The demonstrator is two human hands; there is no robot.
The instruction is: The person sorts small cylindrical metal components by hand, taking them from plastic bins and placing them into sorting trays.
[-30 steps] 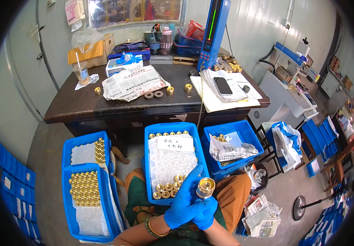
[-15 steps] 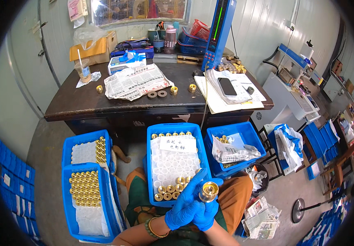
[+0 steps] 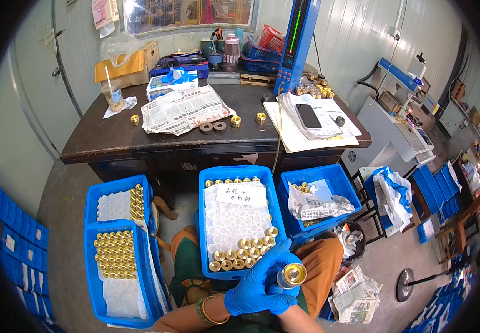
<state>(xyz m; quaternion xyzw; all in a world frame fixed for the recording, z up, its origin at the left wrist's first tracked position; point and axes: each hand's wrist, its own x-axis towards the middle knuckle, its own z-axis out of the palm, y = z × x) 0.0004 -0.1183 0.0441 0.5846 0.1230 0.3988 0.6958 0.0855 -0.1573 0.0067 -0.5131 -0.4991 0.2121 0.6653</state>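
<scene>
My two blue-gloved hands are together in front of my lap, at the near right corner of the middle blue bin [image 3: 202,208]. My left hand [image 3: 254,286], with a bracelet at its wrist, is closed round a brass fitting [image 3: 292,275], a short round piece with a stepped bore whose end faces up. Pressed against it from below, my right hand [image 3: 282,303] also holds the fitting; most of its fingers are hidden. In the bin, brass fittings [image 3: 231,255] stand in rows on a white tray of round pockets [image 3: 234,222], with a handwritten paper slip [image 3: 241,194] on top.
Two blue bins with brass fittings [image 3: 115,250] are at the left. Another blue bin [image 3: 320,213], partly covered by newspaper, is at the right. The dark desk [image 3: 167,147] beyond carries newspaper, papers, a phone [image 3: 308,116] and a tall blue gauge [image 3: 296,50]. A waste bin [image 3: 351,241] stands right.
The brass fitting has moved slightly right and nearer me, and its end is turned more toward the right. My left fingers have shifted right round it, uncovering fittings at the bin's near right corner.
</scene>
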